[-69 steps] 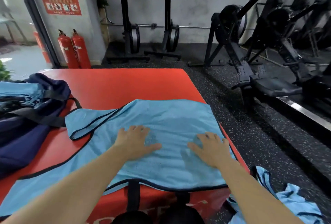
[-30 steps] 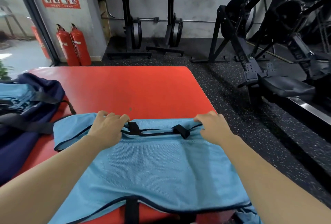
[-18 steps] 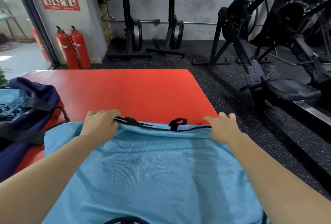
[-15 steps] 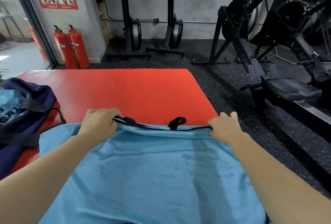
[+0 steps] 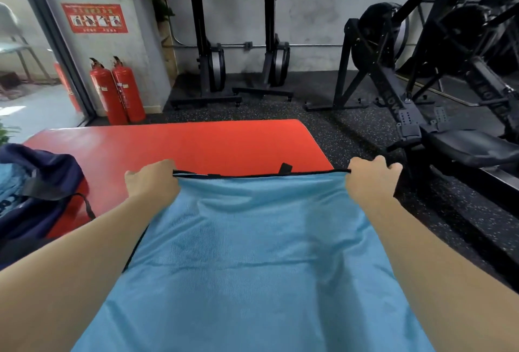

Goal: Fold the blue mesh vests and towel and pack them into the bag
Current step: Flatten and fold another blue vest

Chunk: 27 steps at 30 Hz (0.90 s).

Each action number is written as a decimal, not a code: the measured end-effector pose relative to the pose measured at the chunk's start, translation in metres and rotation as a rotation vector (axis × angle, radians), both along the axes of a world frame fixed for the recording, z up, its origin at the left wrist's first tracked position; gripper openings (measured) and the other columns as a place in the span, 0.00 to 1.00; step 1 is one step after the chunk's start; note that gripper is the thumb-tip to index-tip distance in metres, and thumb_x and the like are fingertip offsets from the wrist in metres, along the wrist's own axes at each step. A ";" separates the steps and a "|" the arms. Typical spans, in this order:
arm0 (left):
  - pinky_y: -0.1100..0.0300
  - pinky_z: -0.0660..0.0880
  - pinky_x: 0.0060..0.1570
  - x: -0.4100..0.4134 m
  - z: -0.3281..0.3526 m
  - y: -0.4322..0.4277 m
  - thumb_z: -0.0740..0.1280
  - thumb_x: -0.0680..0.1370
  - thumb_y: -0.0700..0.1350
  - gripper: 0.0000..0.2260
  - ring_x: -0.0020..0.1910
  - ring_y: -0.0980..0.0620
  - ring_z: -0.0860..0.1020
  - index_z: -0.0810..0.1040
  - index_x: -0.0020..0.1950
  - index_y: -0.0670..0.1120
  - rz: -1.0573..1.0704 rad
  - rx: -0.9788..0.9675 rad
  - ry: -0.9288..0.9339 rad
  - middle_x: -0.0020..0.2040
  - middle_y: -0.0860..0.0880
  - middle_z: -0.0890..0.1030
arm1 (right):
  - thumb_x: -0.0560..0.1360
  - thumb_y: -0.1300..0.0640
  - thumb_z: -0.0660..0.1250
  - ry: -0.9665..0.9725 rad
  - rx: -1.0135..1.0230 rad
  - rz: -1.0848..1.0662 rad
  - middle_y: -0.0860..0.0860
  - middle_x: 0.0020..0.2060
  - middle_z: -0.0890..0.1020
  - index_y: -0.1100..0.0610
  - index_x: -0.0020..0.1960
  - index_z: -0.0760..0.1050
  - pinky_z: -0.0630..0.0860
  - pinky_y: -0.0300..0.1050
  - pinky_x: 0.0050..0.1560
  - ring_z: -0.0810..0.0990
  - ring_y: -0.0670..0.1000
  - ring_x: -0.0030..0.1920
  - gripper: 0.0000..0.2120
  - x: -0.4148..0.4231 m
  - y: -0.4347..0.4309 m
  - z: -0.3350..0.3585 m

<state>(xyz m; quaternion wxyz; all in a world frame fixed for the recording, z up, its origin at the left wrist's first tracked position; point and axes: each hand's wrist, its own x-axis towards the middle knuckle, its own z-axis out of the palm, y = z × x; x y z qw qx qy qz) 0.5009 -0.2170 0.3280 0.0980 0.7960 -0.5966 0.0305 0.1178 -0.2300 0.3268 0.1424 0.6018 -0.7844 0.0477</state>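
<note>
A light blue mesh vest (image 5: 252, 261) with black trim hangs stretched between my hands above the red table (image 5: 196, 143). My left hand (image 5: 151, 181) grips its top edge at the left corner. My right hand (image 5: 370, 180) grips the top edge at the right corner, out past the table's right side. The vest drapes down toward me and hides the near part of the table. At the left edge the dark navy bag (image 5: 36, 188) lies open on the table, with blue fabric (image 5: 8, 185) showing inside it.
Two red fire extinguishers (image 5: 118, 90) stand on the floor beyond the table's far left corner. Black rowing machines (image 5: 421, 115) fill the floor to the right, and two more stand upright (image 5: 238, 42) against the back wall. Dark speckled floor lies beside the table's right edge.
Both hands gripped the vest's folded edge and have lifted it off the table, spreading wider apart and pulling it taut. Earlier they lay flat on the spread vest.
</note>
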 end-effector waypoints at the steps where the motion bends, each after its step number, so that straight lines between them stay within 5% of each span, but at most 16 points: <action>1: 0.48 0.65 0.59 -0.003 -0.002 -0.005 0.63 0.76 0.42 0.09 0.53 0.45 0.75 0.75 0.55 0.50 0.058 0.055 -0.065 0.48 0.48 0.80 | 0.77 0.58 0.61 -0.034 0.000 -0.017 0.50 0.48 0.81 0.51 0.56 0.71 0.62 0.51 0.55 0.70 0.54 0.58 0.08 0.002 -0.004 -0.005; 4: 0.48 0.68 0.60 -0.010 -0.004 -0.013 0.65 0.75 0.44 0.13 0.60 0.44 0.73 0.75 0.59 0.48 0.134 0.092 -0.208 0.54 0.47 0.79 | 0.78 0.57 0.61 -0.067 0.018 -0.022 0.52 0.54 0.80 0.54 0.59 0.68 0.63 0.53 0.58 0.69 0.55 0.60 0.10 0.006 -0.010 -0.022; 7: 0.51 0.70 0.55 -0.022 -0.004 -0.012 0.66 0.74 0.43 0.14 0.58 0.45 0.74 0.75 0.60 0.48 0.010 0.030 -0.297 0.56 0.46 0.75 | 0.72 0.58 0.68 -0.029 -0.090 0.096 0.54 0.48 0.81 0.57 0.55 0.72 0.65 0.54 0.54 0.74 0.59 0.55 0.13 0.013 -0.006 -0.040; 10: 0.51 0.71 0.56 -0.046 -0.017 0.000 0.62 0.77 0.41 0.14 0.59 0.45 0.74 0.75 0.62 0.50 -0.272 -0.018 -0.044 0.58 0.47 0.75 | 0.68 0.55 0.74 -0.050 -0.203 0.289 0.56 0.45 0.82 0.60 0.56 0.76 0.68 0.57 0.52 0.77 0.60 0.50 0.20 0.031 0.009 -0.061; 12: 0.49 0.68 0.64 -0.063 -0.038 0.013 0.61 0.80 0.49 0.15 0.67 0.46 0.70 0.73 0.67 0.52 -0.469 0.062 0.145 0.65 0.48 0.73 | 0.74 0.48 0.68 -0.111 -0.131 0.374 0.58 0.57 0.80 0.59 0.67 0.72 0.66 0.60 0.60 0.75 0.60 0.60 0.26 0.046 0.022 -0.069; 15: 0.41 0.46 0.75 -0.071 -0.064 0.024 0.51 0.78 0.69 0.31 0.79 0.49 0.47 0.54 0.78 0.59 -0.510 0.284 0.059 0.80 0.54 0.51 | 0.80 0.36 0.49 -0.225 0.206 0.376 0.56 0.78 0.55 0.52 0.80 0.47 0.51 0.59 0.74 0.53 0.55 0.78 0.34 0.052 0.030 -0.074; 20: 0.34 0.38 0.73 -0.061 -0.066 0.021 0.41 0.68 0.78 0.41 0.78 0.51 0.36 0.41 0.78 0.63 -0.497 0.348 -0.064 0.80 0.58 0.39 | 0.80 0.35 0.41 -0.243 0.389 0.321 0.52 0.79 0.40 0.49 0.80 0.40 0.42 0.54 0.77 0.38 0.52 0.78 0.33 0.008 0.006 -0.070; 27: 0.33 0.39 0.73 -0.064 -0.069 0.019 0.38 0.68 0.79 0.42 0.78 0.50 0.36 0.38 0.78 0.63 -0.476 0.328 -0.108 0.80 0.56 0.39 | 0.79 0.35 0.37 -0.163 0.347 0.231 0.55 0.78 0.38 0.51 0.79 0.34 0.38 0.58 0.77 0.36 0.55 0.78 0.34 0.011 -0.009 -0.065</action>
